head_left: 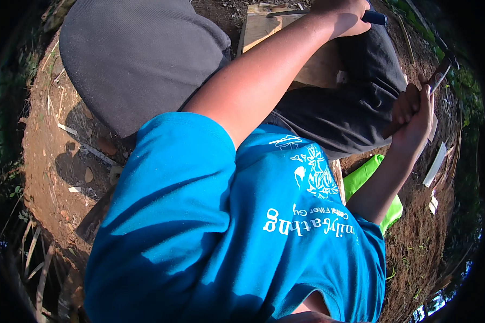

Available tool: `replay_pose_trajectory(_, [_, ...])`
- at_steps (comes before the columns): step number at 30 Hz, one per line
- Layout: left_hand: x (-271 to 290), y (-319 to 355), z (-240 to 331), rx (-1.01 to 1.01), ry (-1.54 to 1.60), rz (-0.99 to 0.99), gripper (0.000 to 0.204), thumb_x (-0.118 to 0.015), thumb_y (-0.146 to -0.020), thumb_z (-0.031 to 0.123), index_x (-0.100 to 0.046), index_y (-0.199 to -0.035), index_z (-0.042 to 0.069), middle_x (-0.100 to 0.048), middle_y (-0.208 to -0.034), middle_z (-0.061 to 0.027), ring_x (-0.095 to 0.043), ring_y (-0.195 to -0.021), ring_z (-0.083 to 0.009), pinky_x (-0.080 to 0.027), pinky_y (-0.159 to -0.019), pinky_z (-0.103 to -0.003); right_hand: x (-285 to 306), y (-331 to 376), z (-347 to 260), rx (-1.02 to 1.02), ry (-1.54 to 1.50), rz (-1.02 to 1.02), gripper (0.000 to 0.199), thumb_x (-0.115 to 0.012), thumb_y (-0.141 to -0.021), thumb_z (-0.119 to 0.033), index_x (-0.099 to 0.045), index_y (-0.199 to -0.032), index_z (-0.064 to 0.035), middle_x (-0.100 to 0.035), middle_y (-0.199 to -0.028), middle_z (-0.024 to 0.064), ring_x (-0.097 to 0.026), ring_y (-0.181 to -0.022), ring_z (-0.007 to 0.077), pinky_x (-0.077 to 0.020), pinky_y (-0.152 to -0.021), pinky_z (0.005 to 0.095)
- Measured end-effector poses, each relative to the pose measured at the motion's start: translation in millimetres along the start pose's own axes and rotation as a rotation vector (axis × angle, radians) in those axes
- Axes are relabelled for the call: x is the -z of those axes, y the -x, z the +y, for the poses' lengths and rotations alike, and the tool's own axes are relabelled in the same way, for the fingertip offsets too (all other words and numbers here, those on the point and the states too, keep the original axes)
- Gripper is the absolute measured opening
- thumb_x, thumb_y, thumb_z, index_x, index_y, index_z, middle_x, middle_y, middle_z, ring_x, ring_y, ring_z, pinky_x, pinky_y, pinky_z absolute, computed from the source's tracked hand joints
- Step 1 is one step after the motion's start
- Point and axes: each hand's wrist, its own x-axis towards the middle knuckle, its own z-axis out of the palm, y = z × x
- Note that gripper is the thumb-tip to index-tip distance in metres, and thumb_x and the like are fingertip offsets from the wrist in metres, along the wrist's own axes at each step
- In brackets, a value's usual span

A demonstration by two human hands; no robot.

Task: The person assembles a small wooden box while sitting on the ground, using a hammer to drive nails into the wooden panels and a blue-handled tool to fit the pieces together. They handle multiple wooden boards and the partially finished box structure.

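Reaching across to the upper right, my left hand (pixel 346 19) is closed around a dark blue handle (pixel 375 18). A thin, dark, slightly curved blade (pixel 285 12) sticks out on the other side of the fist, over a wooden board (pixel 320 67) between my legs. At the far right, my right hand (pixel 416 116) has its fingers curled around a narrow brown tool (pixel 442 70) with a shiny metal edge and a dark end. Its exact kind is hard to make out near the rim.
My legs in dark trousers (pixel 145 59) flank the board. Bright green fabric (pixel 365 175) lies beside my right arm. Pale strips (pixel 435 164) and other pale slivers (pixel 97 153) are scattered on the brown soil (pixel 43 156). Dry sticks (pixel 43 274) lie at lower left; green plants border the ground.
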Motion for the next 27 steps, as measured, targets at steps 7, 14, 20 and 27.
replay_pose_trajectory(7, [11,0,-3,0.020,-0.008,0.034,0.018,-0.070,-0.084,0.022,-0.072,-0.092,0.006,-0.071,-0.083,-0.0238,-0.072,-0.082,-0.0414,-0.057,-0.071,-0.051,-2,-7,7,-0.051,0.049,-0.004,0.025,-0.050,-0.108,-0.023,-0.057,-0.123,-0.0040,-0.034,-0.068,-0.0062,-0.033,-0.049,0.0022,-0.0281,-0.042,0.0196])
replay_pose_trajectory(14, [0,-2,-17,-0.077,-0.045,0.103,0.017,-0.071,-0.082,0.021,-0.073,-0.087,0.005,-0.071,-0.081,-0.0244,-0.072,-0.080,-0.0411,-0.057,-0.070,-0.051,-11,-4,13,-0.101,0.142,-0.062,0.022,-0.051,-0.108,-0.022,-0.058,-0.120,-0.0044,-0.036,-0.068,-0.0062,-0.033,-0.050,0.0019,-0.0275,-0.041,0.0206])
replay_pose_trajectory(20, [12,5,-15,-0.008,-0.062,0.078,0.016,-0.071,-0.081,0.019,-0.071,-0.085,0.004,-0.071,-0.078,-0.0230,-0.072,-0.078,-0.0407,-0.057,-0.068,-0.051,-26,-2,21,-0.249,0.336,-0.114,0.021,-0.052,-0.107,-0.022,-0.057,-0.116,-0.0032,-0.037,-0.068,-0.0055,-0.032,-0.049,0.0029,-0.0267,-0.041,0.0209])
replay_pose_trajectory(27, [10,7,-21,-0.074,-0.103,0.064,0.018,-0.072,-0.081,0.021,-0.071,-0.088,0.005,-0.071,-0.079,-0.0228,-0.072,-0.078,-0.0407,-0.057,-0.069,-0.051,-24,1,28,-0.283,0.331,-0.096,0.026,-0.051,-0.108,-0.023,-0.059,-0.122,-0.0026,-0.035,-0.068,-0.0067,-0.034,-0.050,0.0021,-0.0278,-0.041,0.0205])
